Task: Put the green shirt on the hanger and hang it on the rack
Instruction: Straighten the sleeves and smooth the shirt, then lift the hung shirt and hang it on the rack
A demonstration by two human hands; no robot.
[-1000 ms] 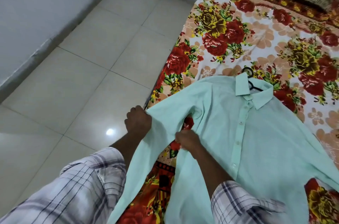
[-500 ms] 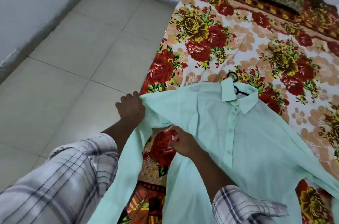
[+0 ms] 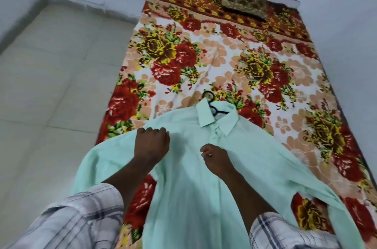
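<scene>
My left hand (image 3: 152, 144) presses curled fingers on the green shirt (image 3: 193, 177), lying flat on the floral blanket (image 3: 224, 61); my right hand (image 3: 216, 157) rests loosely curled, gripping nothing. Hanger (image 3: 212, 104) hook peeks out at twelve o'clock.

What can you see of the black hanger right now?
Only the hanger top shows: a thin black hook, apparently plastic, poking out of the green shirt collar and lying on the floral blanket. Short stretches of its arms show inside the open collar; the rest is hidden under the fabric. Neither hand touches the exposed part.
</scene>
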